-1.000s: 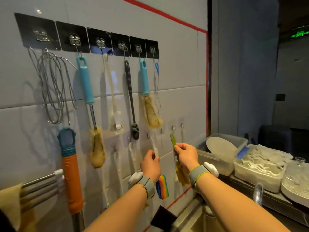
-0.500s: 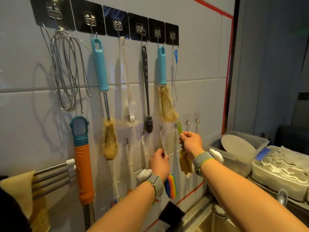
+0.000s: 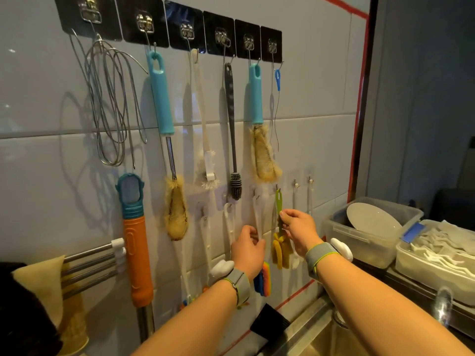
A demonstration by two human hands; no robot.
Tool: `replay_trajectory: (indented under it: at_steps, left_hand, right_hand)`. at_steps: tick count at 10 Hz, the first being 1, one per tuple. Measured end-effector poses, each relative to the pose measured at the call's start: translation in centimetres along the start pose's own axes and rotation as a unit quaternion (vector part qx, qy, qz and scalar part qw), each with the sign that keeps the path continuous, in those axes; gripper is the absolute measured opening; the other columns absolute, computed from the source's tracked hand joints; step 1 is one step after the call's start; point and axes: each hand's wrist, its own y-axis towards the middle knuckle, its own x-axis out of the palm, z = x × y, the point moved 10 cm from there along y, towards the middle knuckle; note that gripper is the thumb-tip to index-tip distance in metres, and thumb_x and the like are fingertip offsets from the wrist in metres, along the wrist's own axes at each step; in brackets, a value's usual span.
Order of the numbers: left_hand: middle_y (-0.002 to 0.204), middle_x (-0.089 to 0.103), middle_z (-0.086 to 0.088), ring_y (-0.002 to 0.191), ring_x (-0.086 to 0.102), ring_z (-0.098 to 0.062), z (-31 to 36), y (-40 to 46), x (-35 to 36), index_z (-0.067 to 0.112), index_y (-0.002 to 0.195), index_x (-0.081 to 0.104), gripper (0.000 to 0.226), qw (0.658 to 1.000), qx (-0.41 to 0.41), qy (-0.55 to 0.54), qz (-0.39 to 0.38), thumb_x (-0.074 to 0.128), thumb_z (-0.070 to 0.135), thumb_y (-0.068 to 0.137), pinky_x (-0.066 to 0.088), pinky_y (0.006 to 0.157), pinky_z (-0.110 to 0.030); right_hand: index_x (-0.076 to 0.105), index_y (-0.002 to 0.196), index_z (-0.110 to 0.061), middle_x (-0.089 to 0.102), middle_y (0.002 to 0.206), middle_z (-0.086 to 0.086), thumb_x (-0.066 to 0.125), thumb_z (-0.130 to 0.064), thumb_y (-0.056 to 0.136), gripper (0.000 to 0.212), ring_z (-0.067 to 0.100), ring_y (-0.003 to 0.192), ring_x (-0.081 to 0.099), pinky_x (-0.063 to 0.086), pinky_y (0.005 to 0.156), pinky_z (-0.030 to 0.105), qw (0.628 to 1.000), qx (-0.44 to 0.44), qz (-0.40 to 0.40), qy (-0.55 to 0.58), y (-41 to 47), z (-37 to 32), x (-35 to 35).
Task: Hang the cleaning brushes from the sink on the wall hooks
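The right hand (image 3: 299, 228) pinches the shaft of the green-handled brush (image 3: 279, 219) between thumb and fingertips, the remaining fingers curled loosely behind. From that pinch the brush runs straight along the twelve-to-six line: its green loop end rises toward twelve o'clock, and its yellow sponge head (image 3: 281, 250) hangs at six, below the knuckles. The small wall hook (image 3: 277, 187) sits at twelve o'clock from the pinch, right at the top of the loop; whether the loop is already over the hook tip or only touching it is too fine to tell. I judge the coming move turns on this alignment, since the long axis is already upright and needs only a slight lift or settle onto the hook.

The left hand (image 3: 248, 246), at about eight o'clock from the right, closes around the white handle of the neighbouring brush (image 3: 257, 219), whose rainbow sponge (image 3: 264, 280) shows below the wrist at six. That handle also hangs upright, its top at a hook at twelve. The right hand is clearly the nearer one to the green brush; the left seems only to steady its neighbour aside.
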Motion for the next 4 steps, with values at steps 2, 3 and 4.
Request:
replay_trajectory:
  at_steps: [2, 3, 4]
  left_hand:
    - [0.093, 0.067, -0.011, 0.087, 0.064, -0.031, 3.1, -0.9, 0.0, 0.013, 0.094, 0.057, 0.007, 0.996, 0.052, 0.068, -0.018, 0.057, 0.018, 0.088, 0.054, 0.077, -0.041]
    - [0.102, 0.067, -0.01, 0.093, 0.062, -0.03, 6.1, -1.7, 1.9, 0.015, 0.102, 0.06, 0.02, 0.977, 0.125, 0.154, -0.079, 0.056, 0.028, 0.088, 0.053, 0.082, -0.04]
    - [0.114, 0.064, -0.01, 0.103, 0.059, -0.032, 9.1, -3.1, 4.8, 0.017, 0.116, 0.059, 0.037, 0.922, 0.21, 0.293, -0.143, 0.054, 0.04, 0.088, 0.052, 0.087, -0.043]
  right_hand:
    - [0.067, 0.078, -0.016, 0.064, 0.077, 0.007, 0.066, -0.031, 0.084, 0.017, 0.019, 0.07, 0.056, 0.044, 0.063, 0.03, 0.978, -0.08, 0.079, -0.177, -2.6, -5.0, -6.2]
    - [0.07, 0.1, -0.02, 0.071, 0.098, 0.003, 0.055, -0.066, 0.075, 0.055, 0.023, 0.094, 0.064, 0.052, 0.087, 0.038, 0.868, -0.134, 0.076, -0.471, -5.4, -8.7, -8.5]
    - [0.059, 0.12, -0.027, 0.062, 0.12, 0.005, 0.038, -0.079, 0.071, 0.074, 0.03, 0.112, 0.056, 0.048, 0.093, 0.049, 0.718, -0.124, 0.096, -0.678, -8.3, -10.4, -11.0]
